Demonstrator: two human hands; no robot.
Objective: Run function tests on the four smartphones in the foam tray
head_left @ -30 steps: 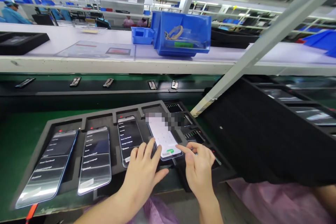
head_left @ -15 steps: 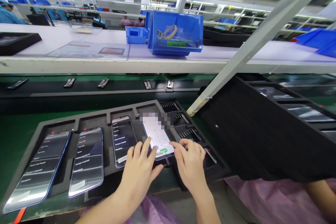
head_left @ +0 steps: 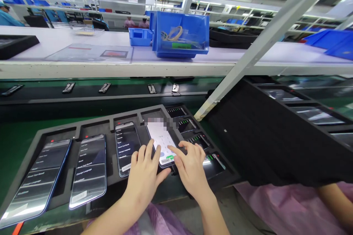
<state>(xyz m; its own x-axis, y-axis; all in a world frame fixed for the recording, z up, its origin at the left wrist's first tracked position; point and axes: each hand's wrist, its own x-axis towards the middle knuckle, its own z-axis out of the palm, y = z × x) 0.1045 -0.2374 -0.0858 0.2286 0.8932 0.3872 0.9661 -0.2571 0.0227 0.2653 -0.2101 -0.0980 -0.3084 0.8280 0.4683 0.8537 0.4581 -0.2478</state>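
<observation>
Lit phone point(head_left: 161, 140), white keypad screen with green button near its lower edge, lies fourth from left in the black foam tray point(head_left: 82, 128) (top blurred). Left hand point(head_left: 145, 178) rests open at its lower-left edge; right hand point(head_left: 190, 169) open, forefinger on screen.

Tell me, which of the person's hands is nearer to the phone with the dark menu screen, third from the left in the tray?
The left hand: its fingers lie beside the dark-menu phone. The right hand is farther right, on the white-screen phone.
</observation>
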